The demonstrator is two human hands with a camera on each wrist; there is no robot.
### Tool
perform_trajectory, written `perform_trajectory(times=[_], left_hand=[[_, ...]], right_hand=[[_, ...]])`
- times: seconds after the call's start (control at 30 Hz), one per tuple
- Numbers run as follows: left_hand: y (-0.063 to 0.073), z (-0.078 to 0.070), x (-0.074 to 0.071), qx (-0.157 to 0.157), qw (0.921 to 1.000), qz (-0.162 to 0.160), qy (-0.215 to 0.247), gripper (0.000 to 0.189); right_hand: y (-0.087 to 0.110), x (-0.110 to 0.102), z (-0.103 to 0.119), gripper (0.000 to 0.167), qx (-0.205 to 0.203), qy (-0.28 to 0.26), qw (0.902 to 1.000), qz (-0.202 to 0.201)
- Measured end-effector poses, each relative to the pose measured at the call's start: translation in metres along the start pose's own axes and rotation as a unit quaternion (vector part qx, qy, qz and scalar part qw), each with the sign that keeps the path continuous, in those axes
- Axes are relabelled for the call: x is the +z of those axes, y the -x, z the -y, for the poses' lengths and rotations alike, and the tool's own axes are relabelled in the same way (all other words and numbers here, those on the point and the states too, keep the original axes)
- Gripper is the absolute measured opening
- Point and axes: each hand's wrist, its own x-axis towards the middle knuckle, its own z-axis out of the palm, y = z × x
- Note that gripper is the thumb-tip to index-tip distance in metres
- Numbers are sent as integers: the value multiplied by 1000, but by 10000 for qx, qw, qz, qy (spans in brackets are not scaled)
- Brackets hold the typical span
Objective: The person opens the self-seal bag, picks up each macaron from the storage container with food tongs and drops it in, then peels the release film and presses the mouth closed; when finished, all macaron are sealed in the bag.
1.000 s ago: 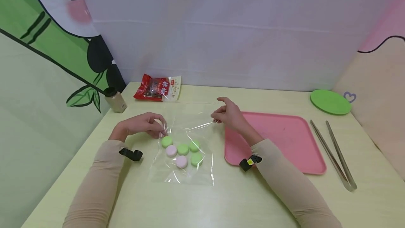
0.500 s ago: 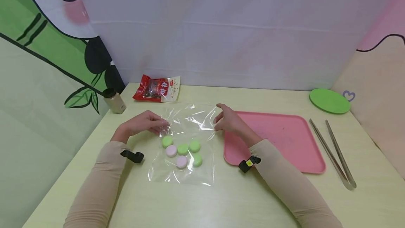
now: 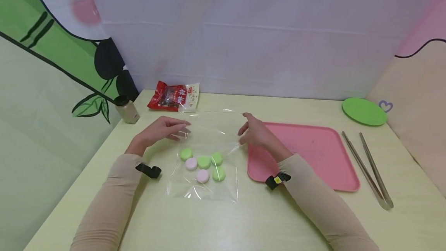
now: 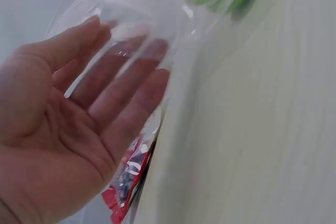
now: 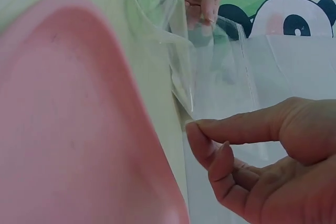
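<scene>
A clear plastic bag [image 3: 209, 191] lies in front of me with several green and pale pink macarons [image 3: 203, 162] inside. My left hand [image 3: 162, 133] pinches the bag's upper left edge between thumb and index finger. The left wrist view has its other fingers stretched out behind the film. At the upper right corner of the bag, my right hand [image 3: 257, 133] pinches the film with thumb and index finger, as the right wrist view shows. The bag's upper part is lifted slightly, with its far edge near a red and white food packet [image 3: 173, 96].
Right of the bag is a pink tray [image 3: 313, 154], partly under my right forearm. Metal tongs [image 3: 371, 173] lie beyond it, and a green plate [image 3: 364, 111] sits at the far right corner. A jar with a black lid [image 3: 127, 110] stands at the far left.
My left hand has moved up along the bag's edge and slightly right. My right hand has shifted a little right. The bag's upper film has been drawn flatter, and the macarons have moved slightly.
</scene>
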Motion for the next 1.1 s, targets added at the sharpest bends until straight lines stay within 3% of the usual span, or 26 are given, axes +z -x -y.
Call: perform_trajectory(times=[0.1, 0.17, 0.27, 0.37, 0.43, 0.53, 0.67, 0.9, 1.1], left_hand=[[-3, 1, 5, 171, 9993, -278, 198, 50], [-6, 2, 8, 223, 9986, -372, 303, 49], [-9, 3, 12, 215, 9981, -377, 431, 48], [-9, 1, 15, 138, 9975, -432, 535, 47], [-9, -1, 16, 83, 9969, -515, 596, 47], [-7, -3, 16, 49, 9963, -602, 612, 46], [-5, -4, 16, 50, 9961, -602, 650, 43], [-5, -6, 17, 211, 9961, -533, 668, 41], [-3, -7, 18, 130, 9967, -460, 658, 42]], right_hand=[[4, -3, 2, 101, 116, 242, 9996, -1], [7, -6, 5, 95, 29, 439, 9988, -225], [7, -9, 18, 74, -535, 746, 9910, -970], [1, -4, 43, 45, -1449, 831, 9744, -1505], [-8, 5, 62, 26, -1936, 626, 9686, -1426], [-23, 25, 85, 11, -2369, 251, 9676, -835], [-39, 53, 101, 15, -2452, 94, 9689, -326], [-56, 70, 108, 16, -2431, 381, 9654, -862], [-58, 74, 108, 17, -2480, 235, 9650, -821]])
